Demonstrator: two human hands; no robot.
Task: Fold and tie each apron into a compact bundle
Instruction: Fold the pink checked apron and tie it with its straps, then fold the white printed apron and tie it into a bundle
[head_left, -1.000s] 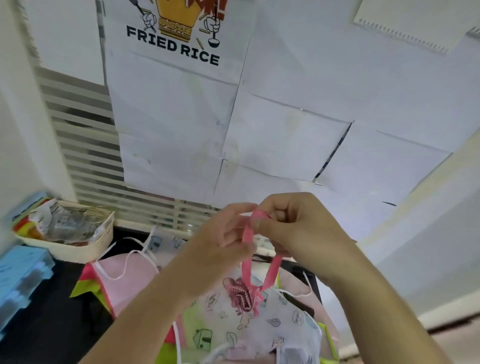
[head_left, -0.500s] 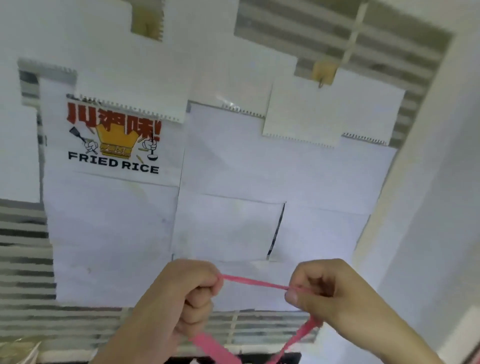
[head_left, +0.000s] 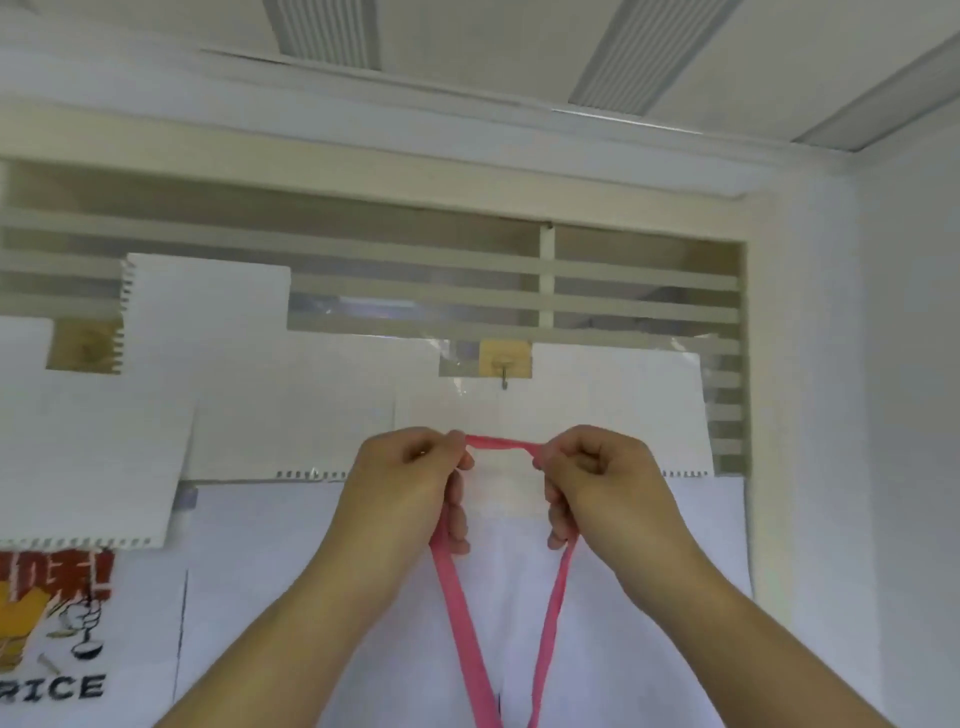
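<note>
Both hands are raised in front of a paper-covered window, holding a pink apron strap (head_left: 501, 444) stretched in a short, nearly level span between them. The left hand (head_left: 410, 483) has its grip clenched around the strap's left end, fingers curled over it; the right hand (head_left: 597, 478) pinches the right end the same way. From each fist a length of the strap hangs down, and the two lengths converge toward the bottom edge of the view, where the apron itself is out of sight. Just above the strap, a small metal hook (head_left: 504, 371) sits on a tan pad among white paper sheets (head_left: 291, 405). At far left, a fried-rice poster (head_left: 52, 639) shows partly.
</note>
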